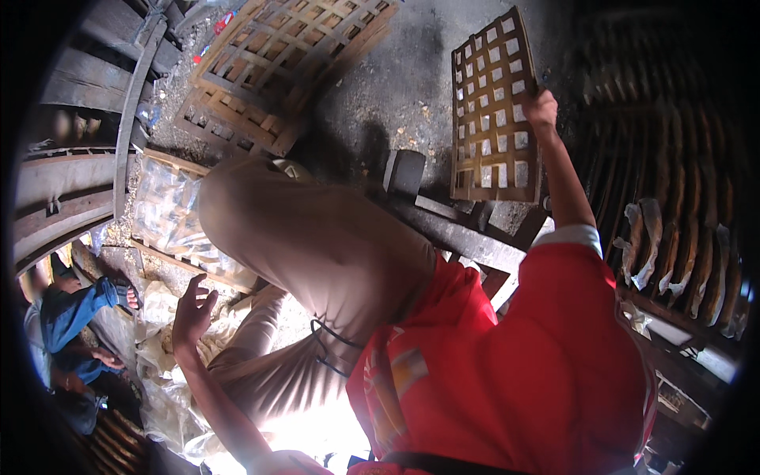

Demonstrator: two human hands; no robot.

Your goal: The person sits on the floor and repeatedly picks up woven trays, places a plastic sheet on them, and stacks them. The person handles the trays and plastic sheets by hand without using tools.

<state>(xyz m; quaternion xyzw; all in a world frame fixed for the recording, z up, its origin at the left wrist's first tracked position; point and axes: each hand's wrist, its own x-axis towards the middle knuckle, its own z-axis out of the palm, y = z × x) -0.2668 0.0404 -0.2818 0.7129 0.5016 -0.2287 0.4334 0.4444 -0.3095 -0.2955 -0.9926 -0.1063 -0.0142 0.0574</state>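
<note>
My right hand (541, 110) grips the right edge of a wooden lattice tray (496, 134), held up on its side ahead of me. White shows through the square gaps of its crossed slats. My fingers are wrapped round the frame, partly hidden behind it. My left hand (195, 310) hangs in the air at my left with its fingers apart, holding nothing. Nearest to it are a wooden-framed tray (169, 207) under clear plastic and a heap of crumpled pale sheeting (161, 360).
Lattice trays (289, 59) lie stacked on the gritty floor ahead. A wooden bench-like frame (467, 237) stands beyond my knee. Long, narrow brown pieces (681, 237) line a rack at right. At left sits another person in blue trousers (83, 313), near wooden beams (136, 103).
</note>
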